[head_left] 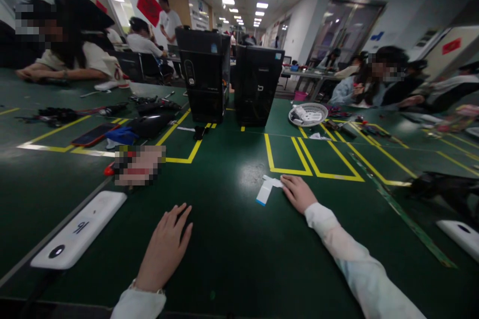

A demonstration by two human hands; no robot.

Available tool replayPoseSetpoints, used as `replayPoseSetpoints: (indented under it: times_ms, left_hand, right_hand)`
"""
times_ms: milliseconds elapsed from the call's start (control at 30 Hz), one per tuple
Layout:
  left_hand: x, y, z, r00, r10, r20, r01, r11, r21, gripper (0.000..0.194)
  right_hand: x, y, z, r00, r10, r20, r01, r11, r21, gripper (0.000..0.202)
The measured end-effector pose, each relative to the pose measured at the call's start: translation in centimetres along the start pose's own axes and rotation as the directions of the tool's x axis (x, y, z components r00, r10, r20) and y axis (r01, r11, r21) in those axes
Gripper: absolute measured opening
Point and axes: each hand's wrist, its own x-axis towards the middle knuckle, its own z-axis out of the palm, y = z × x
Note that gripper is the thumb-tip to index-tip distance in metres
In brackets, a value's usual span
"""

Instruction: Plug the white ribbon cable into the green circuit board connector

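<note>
My left hand [165, 244] hovers over or rests on the green tabletop, palm down with its fingers apart and nothing in them. Farther forward and to the right, my right hand [298, 193] has its fingers pressed together at the right end of a flat white ribbon cable [266, 190]. The cable is bent, and its near end carries a blue strip. It lies on the table beside the fingertips; the gripped end is partly hidden by them. A white, rounded oblong device [80, 229] with a dark round spot lies to the left of my left hand.
Two black computer towers [205, 75] stand at the table's middle. A white basket [307, 114] with parts sits right of them. Yellow tape [292, 171] outlines areas. Cables, tools and a phone [92, 133] lie left; a green strip [404, 212] lies right. Other people sit around.
</note>
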Motion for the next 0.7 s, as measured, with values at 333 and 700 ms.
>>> replayPoseSetpoints:
  times_ms: [333,700]
  left_hand:
    - [0.1,0.4,-0.4,1.0,-0.024,-0.017,0.024,0.999,-0.028,0.048]
    - [0.1,0.5,-0.3,1.0,-0.024,-0.004,0.024,1.0,0.007,0.048]
  right_hand:
    - [2.5,-13.4,0.2,0.922,-0.354,0.157,0.292,0.902,0.319,0.037]
    - [1.1,-16.1,-1.2,0.855,-0.46,0.241,0.351,0.854,0.385,0.043]
